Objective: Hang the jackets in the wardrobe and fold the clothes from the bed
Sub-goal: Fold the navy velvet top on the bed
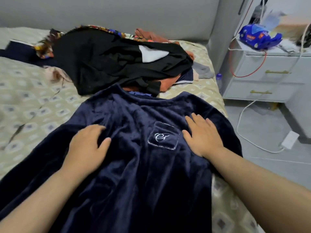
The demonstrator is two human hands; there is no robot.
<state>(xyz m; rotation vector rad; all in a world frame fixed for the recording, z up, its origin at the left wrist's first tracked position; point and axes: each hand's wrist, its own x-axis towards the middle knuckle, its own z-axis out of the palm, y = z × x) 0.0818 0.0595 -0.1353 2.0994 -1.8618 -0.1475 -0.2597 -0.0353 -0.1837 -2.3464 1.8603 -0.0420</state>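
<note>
A navy velvety top with a chest pocket and white embroidered logo lies spread face up on the bed, neckline away from me. My left hand rests on its left chest area, fingers slightly bent against the fabric. My right hand lies flat with straight fingers just right of the pocket. Beyond the neckline sits a heap of clothes topped by a black garment, with orange and patterned pieces showing under it.
A patterned beige bedspread covers the bed. A white nightstand with gold handles stands to the right, holding a blue packet and cables. A white cord and power adapter lie on the grey floor. A padded grey headboard is behind.
</note>
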